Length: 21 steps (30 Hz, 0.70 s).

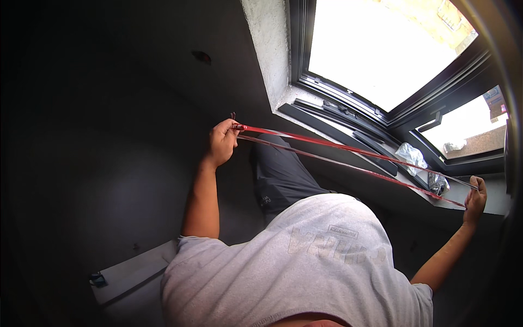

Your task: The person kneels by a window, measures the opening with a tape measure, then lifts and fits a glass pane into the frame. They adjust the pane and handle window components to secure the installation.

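Past your grey shirt (321,245), your left grip (222,140) is clenched around one end of the red-and-clear strands (305,138), and your right grip (475,201) pinches the other end. The strands hang in the air, drawn nearly straight from hand to hand, passing across the view of the sill (493,195).

If you pull harder, they could slip from your right fingertips or snap, since they look thin and slick. They may also twist, as red and clear show by turns along them. If you bring them down on your right, they could snag on the clutter there, which lies close to that hand.

Count two strands between your hands, though you cannot tell whether they form one loop. On the sill lie at least three dark bars (310,121), overlapping too much for a sure count, and two plastic bags (409,154). Beyond is one window (297,49) with two panes and one handle (433,121).
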Tool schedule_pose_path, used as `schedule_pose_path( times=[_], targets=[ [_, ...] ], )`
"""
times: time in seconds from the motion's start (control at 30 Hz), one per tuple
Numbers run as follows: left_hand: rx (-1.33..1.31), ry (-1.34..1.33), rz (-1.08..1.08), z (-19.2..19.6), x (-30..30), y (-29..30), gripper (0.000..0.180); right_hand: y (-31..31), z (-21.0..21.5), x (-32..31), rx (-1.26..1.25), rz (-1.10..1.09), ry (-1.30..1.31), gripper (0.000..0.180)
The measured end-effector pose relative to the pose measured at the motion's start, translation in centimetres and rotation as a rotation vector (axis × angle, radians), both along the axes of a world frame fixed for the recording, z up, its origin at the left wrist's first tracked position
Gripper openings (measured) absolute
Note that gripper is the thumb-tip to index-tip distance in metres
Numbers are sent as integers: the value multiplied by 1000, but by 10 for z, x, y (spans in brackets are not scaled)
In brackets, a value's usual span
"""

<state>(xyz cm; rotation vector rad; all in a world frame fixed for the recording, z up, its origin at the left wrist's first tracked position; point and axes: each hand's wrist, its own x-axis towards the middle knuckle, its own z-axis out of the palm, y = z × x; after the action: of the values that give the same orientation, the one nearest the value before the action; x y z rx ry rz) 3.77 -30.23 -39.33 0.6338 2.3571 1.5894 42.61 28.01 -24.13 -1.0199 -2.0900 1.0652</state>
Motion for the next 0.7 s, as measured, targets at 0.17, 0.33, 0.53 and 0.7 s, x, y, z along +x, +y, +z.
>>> schedule_pose_path(
  times=[0.17,0.33,0.53,0.7],
  targets=[
    [-135,380,-33,11,-1,-3,14,18,-9,14,-19,-53,92,18],
    [-152,376,48,6,-9,-6,15,38,-12,32,-385,169,558,23],
    [23,90,125,9,-2,-5,32,-6,11,10,-581,441,646,29],
    [148,55,150,-7,-6,-8,38,-14,20,5,-580,462,570,28]
  ],
)
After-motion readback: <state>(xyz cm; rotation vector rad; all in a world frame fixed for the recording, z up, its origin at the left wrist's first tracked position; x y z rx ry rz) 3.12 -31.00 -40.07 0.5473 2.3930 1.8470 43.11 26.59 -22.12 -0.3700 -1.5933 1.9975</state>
